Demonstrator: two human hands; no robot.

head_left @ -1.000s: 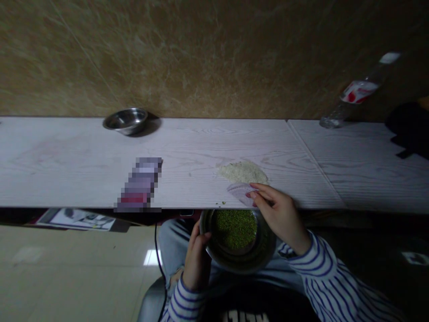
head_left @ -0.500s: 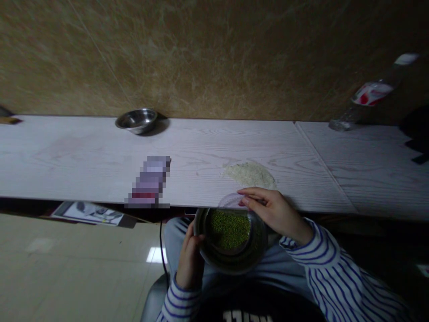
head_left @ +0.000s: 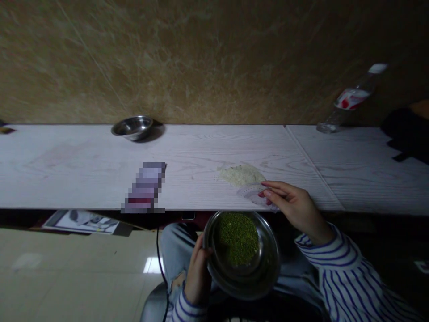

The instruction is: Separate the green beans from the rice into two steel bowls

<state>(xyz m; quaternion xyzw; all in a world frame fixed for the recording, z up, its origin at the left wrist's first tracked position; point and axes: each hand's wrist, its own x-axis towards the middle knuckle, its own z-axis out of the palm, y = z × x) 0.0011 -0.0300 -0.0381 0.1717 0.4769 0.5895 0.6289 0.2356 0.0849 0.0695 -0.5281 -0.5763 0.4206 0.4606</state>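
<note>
My left hand grips the left rim of a steel bowl, held over my lap just below the table edge. Inside the bowl lie small green mung beans. Between the thumb and fingers of my right hand is a clear plastic protractor, a half-round sheet with scale marks. It is over the near edge of the table, right at the front of a heap of pale grains that look like rice. Part of the protractor is hidden by my fingers.
A smaller steel bowl stands by the wall at the left. A pixelated phone-like shape lies near the front edge of the table. At the right are a plastic bottle and a dark cloth-like object.
My right hand has moved the protractor right and forward, from above the bowl's far rim to the heap of grains. The bowl has come slightly nearer to me and to the right.
</note>
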